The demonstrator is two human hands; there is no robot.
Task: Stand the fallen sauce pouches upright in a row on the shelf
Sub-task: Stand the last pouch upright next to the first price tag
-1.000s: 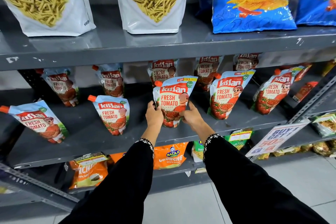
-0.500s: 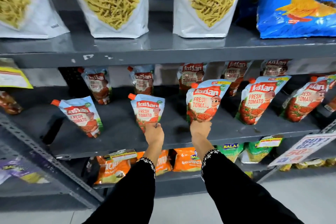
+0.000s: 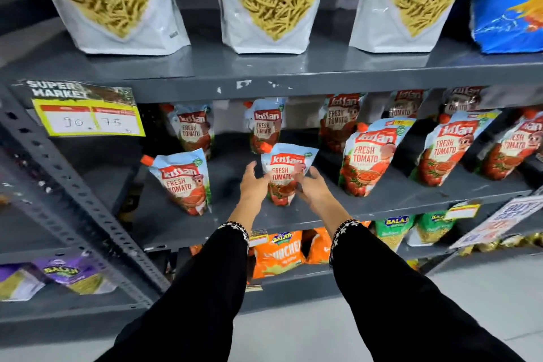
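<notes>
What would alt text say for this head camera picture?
Two hands, left and right, flank an upright tomato sauce pouch on a grey shop shelf; more pouches stand alongside, snack bags above.

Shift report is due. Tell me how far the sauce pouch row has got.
Done: the three front pouches on the right stand upright in line. In hand: the left hand and right hand flank the middle pouch, fingers spread, grip unclear. Left: the leftmost front pouch stands tilted and apart, so it probably needs aligning.
</notes>
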